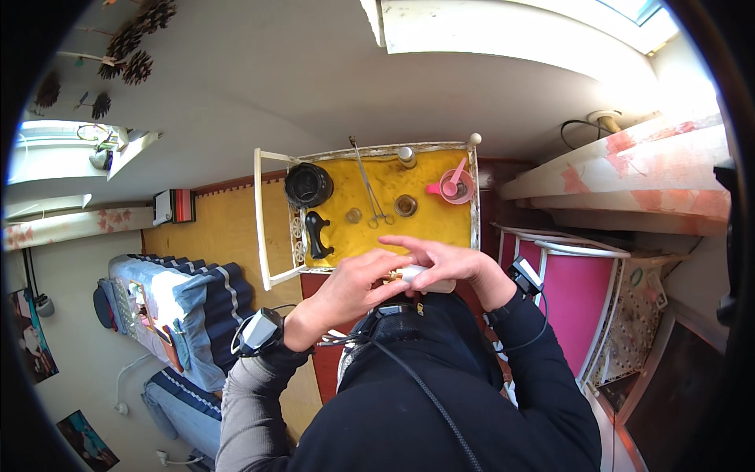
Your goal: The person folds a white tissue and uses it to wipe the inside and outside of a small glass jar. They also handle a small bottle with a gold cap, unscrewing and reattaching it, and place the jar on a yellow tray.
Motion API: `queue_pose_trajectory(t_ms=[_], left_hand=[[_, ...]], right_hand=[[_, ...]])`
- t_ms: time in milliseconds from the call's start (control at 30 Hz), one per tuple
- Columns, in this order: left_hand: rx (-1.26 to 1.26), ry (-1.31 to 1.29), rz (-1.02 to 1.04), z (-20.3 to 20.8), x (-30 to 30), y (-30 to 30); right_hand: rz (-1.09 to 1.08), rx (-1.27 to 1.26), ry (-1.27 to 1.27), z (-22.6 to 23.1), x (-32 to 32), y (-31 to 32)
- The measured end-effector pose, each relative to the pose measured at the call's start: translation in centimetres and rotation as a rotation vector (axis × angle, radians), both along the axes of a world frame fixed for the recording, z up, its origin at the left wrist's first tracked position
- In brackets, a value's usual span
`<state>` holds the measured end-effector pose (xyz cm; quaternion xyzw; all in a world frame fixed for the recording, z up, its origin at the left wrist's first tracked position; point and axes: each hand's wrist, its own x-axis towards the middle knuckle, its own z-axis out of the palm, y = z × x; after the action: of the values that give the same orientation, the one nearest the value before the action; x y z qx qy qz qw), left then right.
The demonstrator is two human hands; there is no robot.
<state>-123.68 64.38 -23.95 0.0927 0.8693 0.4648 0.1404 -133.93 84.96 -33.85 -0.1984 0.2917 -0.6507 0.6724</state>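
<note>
Close to my body, at the near edge of a small table, my right hand (pixel 452 263) is wrapped round a whitish cylinder (pixel 440 285), its index finger stretched out. A brass-coloured piece (pixel 392 276) shows at the cylinder's left end. My left hand (pixel 354 285) closes its thumb and fingers around that brass end. Fingers cover much of the object, so its exact kind is hidden. Beyond my hands, long metal forceps (pixel 368 185) with ring handles lie on a yellow cloth (pixel 346 169). A small brown glass jar (pixel 405 206) stands right of the forceps' rings.
Also on the cloth are a black round pot (pixel 308 186), a black stand (pixel 318 234), a small glass (pixel 354 215), a silver-capped bottle (pixel 406 156) and a pink cup (pixel 464 189) with a pink scoop (pixel 451 187). A white rail (pixel 262 220) rises at the table's left side.
</note>
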Motion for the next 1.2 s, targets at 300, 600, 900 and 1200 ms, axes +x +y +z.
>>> queue_pose_trajectory(t_ms=[300, 600, 900, 1200], left_hand=[[0.048, -0.164, 0.332, -3.2, -0.8, -3.7], [-0.358, -0.022, 0.313, -6.6, -4.3, -7.7], [-0.946, 0.153, 0.239, -17.9, -11.6, -12.7], [-1.009, 0.054, 0.188, -18.3, -12.3, -13.8]], right_hand=[[-0.455, 0.343, -0.085, -3.2, -0.1, -0.5], [-0.459, 0.750, 0.125, -7.2, 0.3, -3.4], [-0.417, 1.066, 0.911, -9.5, 1.4, 0.8], [-0.649, 1.194, 1.188, -11.1, 1.3, 1.5]])
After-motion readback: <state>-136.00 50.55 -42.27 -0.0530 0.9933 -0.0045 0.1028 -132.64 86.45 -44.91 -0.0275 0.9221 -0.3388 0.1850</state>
